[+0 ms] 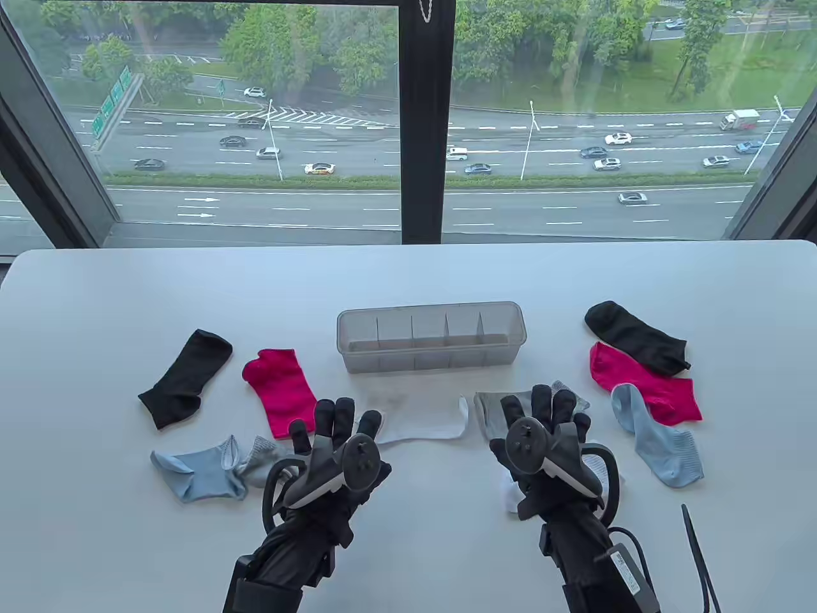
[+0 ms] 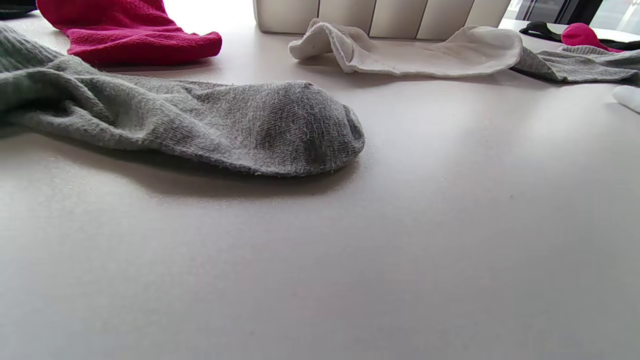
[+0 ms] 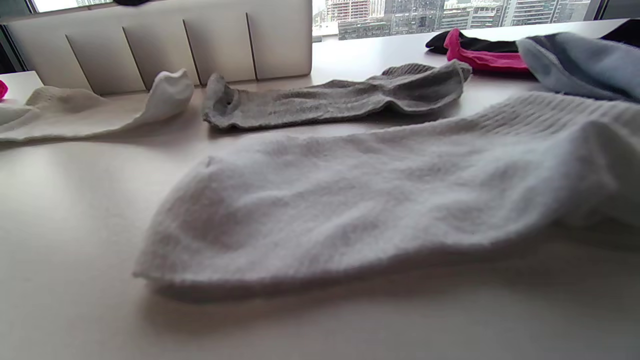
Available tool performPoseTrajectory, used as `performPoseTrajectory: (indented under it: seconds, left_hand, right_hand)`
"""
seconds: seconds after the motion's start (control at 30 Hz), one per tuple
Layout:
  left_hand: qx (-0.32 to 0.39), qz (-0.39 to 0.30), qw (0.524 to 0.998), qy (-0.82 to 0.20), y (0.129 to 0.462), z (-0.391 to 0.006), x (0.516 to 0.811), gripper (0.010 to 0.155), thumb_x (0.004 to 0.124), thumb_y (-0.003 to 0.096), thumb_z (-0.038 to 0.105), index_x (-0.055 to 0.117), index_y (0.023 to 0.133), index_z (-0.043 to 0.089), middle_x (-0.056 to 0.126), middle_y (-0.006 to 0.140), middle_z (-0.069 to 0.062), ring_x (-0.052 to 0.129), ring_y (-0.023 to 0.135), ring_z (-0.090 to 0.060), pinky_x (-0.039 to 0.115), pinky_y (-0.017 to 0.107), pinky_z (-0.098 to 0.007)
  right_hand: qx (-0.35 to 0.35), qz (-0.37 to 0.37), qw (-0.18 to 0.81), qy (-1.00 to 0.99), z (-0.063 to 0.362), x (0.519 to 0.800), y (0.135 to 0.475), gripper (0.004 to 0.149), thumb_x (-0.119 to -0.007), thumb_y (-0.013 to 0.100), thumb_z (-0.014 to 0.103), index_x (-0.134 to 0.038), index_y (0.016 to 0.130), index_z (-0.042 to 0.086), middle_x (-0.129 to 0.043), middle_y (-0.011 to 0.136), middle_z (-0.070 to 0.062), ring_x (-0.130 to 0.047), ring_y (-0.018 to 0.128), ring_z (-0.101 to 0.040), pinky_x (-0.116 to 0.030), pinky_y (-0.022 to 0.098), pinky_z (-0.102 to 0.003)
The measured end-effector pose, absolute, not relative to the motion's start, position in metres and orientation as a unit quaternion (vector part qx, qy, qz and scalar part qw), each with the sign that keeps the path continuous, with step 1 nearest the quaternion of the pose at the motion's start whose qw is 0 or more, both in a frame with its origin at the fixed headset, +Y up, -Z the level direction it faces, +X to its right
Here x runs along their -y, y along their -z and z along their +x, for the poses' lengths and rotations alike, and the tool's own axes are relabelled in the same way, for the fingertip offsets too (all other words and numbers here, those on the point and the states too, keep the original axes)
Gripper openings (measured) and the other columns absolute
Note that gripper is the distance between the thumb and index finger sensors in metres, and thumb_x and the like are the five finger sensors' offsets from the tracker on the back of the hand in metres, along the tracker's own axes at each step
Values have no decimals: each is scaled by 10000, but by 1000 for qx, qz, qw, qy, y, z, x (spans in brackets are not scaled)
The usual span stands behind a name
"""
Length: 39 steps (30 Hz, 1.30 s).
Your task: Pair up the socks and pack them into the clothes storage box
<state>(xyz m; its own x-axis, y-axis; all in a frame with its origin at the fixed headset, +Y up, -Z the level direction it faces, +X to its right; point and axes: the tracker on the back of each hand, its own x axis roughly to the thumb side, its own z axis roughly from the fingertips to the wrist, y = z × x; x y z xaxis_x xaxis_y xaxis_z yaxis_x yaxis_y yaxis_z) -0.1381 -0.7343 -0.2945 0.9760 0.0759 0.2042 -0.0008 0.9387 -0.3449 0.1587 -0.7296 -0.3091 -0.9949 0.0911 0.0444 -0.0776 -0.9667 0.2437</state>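
Note:
A clear storage box [image 1: 431, 338] with dividers stands mid-table, its compartments bare. Left of it lie a black sock [image 1: 185, 380], a pink sock [image 1: 284, 389], a light blue sock [image 1: 198, 472] and a grey sock [image 1: 258, 463]. A white sock [image 1: 421, 418] lies in front of the box. My left hand [image 1: 338, 428] is beside it, fingers straight and spread, holding nothing. My right hand [image 1: 542, 415], also spread, is over a second grey sock [image 1: 488, 408] and a second white sock [image 1: 514, 498]. In the right wrist view that white sock [image 3: 375, 200] lies flat and close.
At the right lie a black sock [image 1: 635, 335], a pink sock [image 1: 644, 383] and a light blue sock [image 1: 657, 440], overlapping. A black cable [image 1: 699, 562] runs at the near right edge. A large window stands behind the table's far edge.

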Motion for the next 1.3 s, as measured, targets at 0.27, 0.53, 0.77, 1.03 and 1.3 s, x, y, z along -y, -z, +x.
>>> performPoseTrajectory:
  seconds: [0.27, 0.53, 0.77, 1.03, 1.3]
  left_hand:
    - [108, -172, 979, -23, 294, -139, 734, 711, 407, 610, 528, -48, 1099, 286, -203, 1121, -118, -233, 1001, -406, -54, 651, -707]
    - [106, -180, 978, -27, 296, -142, 736, 712, 409, 611, 525, -54, 1097, 288, -209, 1118, -111, -241, 998, -399, -72, 650, -703]
    - [98, -169, 980, -37, 294, -146, 733, 711, 410, 611, 520, -50, 1098, 282, -204, 1119, -116, -232, 1001, -404, -52, 654, -706]
    - [96, -163, 981, -40, 294, -145, 733, 707, 410, 613, 514, -44, 1100, 278, -193, 1124, -124, -218, 1006, -410, -47, 654, -708]
    - [101, -172, 979, -51, 294, -144, 734, 708, 412, 614, 511, -51, 1096, 277, -194, 1120, -130, -216, 1001, -420, -43, 653, -710]
  right_hand:
    - [-113, 20, 54, -992, 160, 728, 309, 707, -477, 610, 546, -103, 1141, 267, 66, 1170, -226, 68, 996, -520, -145, 736, -681]
    - [-123, 14, 54, -991, 159, 728, 311, 728, -494, 606, 550, -91, 1138, 260, 65, 1166, -240, 59, 996, -531, -178, 735, -701]
    - [-207, -115, 46, -970, 163, 725, 308, 861, -590, 595, 518, -80, 1123, 68, -80, 1117, -454, -131, 940, -716, -381, 710, -740]
    - [-362, -161, 22, -918, 164, 750, 309, 946, -675, 560, 497, -163, 1099, -89, -297, 1104, -479, -479, 918, -714, -634, 654, -644]
    - [-330, -129, -64, -933, 150, 758, 312, 806, -766, 516, 402, -376, 1065, -40, -619, 939, -355, -872, 712, -430, -830, 545, -369]
